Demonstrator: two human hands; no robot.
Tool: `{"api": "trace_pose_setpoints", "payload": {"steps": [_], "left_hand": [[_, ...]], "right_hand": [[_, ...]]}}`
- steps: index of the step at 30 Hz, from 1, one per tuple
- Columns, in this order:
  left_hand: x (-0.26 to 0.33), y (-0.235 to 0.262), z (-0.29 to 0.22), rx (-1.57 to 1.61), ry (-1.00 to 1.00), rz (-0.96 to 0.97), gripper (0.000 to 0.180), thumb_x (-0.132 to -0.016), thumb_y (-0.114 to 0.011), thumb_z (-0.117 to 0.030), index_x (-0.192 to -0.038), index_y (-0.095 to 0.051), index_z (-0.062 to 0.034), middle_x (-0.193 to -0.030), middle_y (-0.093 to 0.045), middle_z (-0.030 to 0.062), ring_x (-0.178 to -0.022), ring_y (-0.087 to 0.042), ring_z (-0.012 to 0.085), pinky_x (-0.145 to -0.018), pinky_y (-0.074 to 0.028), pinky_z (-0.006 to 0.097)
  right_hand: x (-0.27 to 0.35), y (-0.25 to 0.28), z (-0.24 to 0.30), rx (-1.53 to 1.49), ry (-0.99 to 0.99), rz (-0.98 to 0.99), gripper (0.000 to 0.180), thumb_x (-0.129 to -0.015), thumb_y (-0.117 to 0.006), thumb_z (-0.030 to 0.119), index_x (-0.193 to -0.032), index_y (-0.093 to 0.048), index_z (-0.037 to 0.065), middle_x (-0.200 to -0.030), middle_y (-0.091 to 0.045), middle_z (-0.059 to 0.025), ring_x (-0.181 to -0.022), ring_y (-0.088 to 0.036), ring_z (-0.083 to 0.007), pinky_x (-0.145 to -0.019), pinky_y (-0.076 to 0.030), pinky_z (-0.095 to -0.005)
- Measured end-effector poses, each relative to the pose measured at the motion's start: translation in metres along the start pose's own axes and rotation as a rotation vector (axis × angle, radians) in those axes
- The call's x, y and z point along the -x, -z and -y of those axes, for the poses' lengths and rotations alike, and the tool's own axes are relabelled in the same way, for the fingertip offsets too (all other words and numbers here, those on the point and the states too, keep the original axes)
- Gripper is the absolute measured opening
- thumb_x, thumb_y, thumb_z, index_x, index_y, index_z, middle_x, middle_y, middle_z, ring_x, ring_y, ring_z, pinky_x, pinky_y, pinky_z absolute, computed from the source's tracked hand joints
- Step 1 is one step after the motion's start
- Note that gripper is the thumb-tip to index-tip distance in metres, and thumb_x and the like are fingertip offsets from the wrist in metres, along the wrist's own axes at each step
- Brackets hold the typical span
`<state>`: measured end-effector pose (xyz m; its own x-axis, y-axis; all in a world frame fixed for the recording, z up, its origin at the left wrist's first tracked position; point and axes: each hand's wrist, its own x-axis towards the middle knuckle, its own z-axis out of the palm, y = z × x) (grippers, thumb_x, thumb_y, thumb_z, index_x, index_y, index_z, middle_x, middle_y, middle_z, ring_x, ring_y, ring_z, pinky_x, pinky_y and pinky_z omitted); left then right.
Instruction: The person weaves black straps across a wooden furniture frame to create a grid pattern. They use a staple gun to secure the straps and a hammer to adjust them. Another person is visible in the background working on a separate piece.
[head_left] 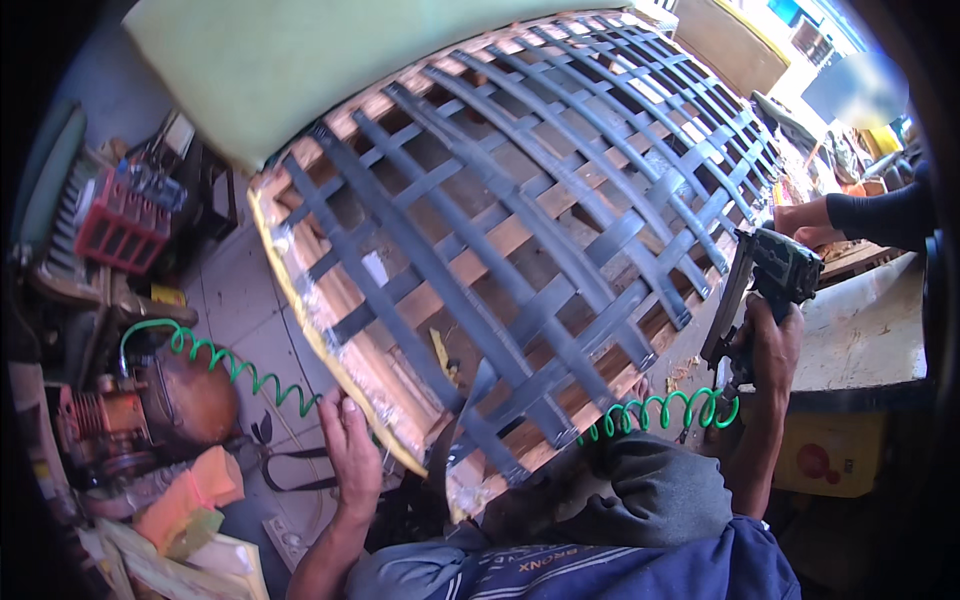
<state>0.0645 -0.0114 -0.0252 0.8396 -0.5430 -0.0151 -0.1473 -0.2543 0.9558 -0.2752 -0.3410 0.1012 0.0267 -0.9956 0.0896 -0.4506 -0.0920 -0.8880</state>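
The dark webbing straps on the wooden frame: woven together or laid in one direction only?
Woven: the webbing straps cross each other in a lattice over the wooden frame, passing over and under.

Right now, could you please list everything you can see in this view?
wooden frame: one, tan, centre, tilted
webbing straps: many, dark grey, woven across the frame
foam sheet: one, pale green, top left
pneumatic stapler: one, dark green, right
coiled air hose: one, green, left and lower right
compressor: one, orange-brown, left
crate: one, red, far left
another person's hand: one, right edge
left hand: on the frame's lower edge
right hand: gripping the stapler
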Motion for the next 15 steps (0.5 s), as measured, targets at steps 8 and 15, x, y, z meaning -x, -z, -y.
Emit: {"api": "trace_pose_setpoints", "payload": {"steps": [8, 15], "left_hand": [[-0.008, -0.016, -0.064, -0.483, -0.631, 0.506, 0.049, -0.099, -0.065, -0.05, -0.094, -0.074, -0.002, -0.091, -0.063, 0.0124, -0.094, -0.059, 0.0309, -0.087, -0.046, 0.05], [-0.051, 0.003, -0.054, 0.366, 0.16, 1.161, 0.044, -0.114, -0.044, -0.037, -0.096, -0.065, -0.0028, -0.073, -0.058, 0.0011, -0.052, -0.052, 0.0073, -0.045, -0.043, 0.023]], "right_hand": [[0.131, -0.037, 0.087, 0.42, 0.345, 0.358, 0.024, -0.086, -0.071, 0.02, -0.092, -0.075, -0.003, -0.063, -0.068, -0.0141, -0.056, -0.07, -0.0232, -0.058, -0.054, -0.0391], [0.184, -0.068, 0.12, 0.914, 0.495, 1.009, 0.039, -0.087, -0.073, 0.027, -0.119, -0.059, 0.009, -0.08, -0.073, -0.0213, -0.072, -0.073, -0.0433, -0.071, -0.061, -0.0528]]}}
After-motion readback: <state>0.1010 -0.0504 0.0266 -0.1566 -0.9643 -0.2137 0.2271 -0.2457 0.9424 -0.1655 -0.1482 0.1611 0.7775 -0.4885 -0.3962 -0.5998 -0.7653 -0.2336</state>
